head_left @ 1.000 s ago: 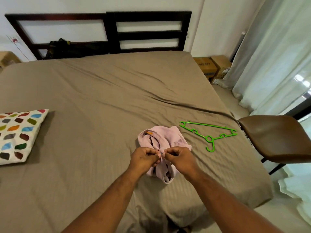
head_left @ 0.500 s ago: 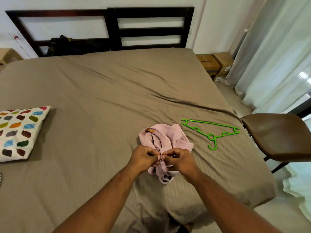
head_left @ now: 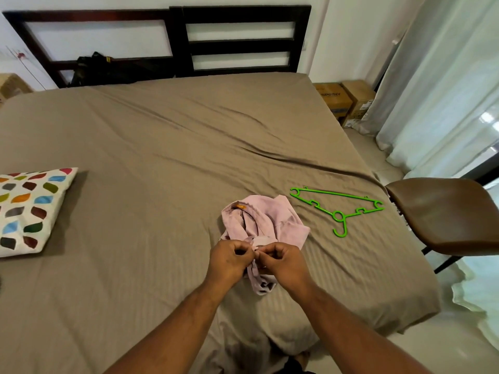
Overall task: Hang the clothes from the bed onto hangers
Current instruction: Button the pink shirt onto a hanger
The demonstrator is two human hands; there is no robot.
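Note:
A crumpled pale pink garment (head_left: 266, 220) with a small orange tag lies on the brown bed (head_left: 167, 147) near its front edge. My left hand (head_left: 229, 261) and my right hand (head_left: 283, 261) meet over its near part, and each pinches a fold of the pink cloth between thumb and fingers. A bright green plastic hanger (head_left: 339, 209) lies flat on the sheet to the right of the garment, apart from it and from both hands.
A white pillow with coloured leaf shapes (head_left: 29, 209) lies at the bed's left edge. A brown chair (head_left: 445, 214) stands by the right side. Cardboard boxes (head_left: 344, 99) and pale curtains (head_left: 437, 85) are at the back right. A dark bag (head_left: 94, 66) leans against the headboard.
Both hands have stayed together on the pink garment, working the same fold with small finger movements. The view has shifted slightly. The hanger has not moved.

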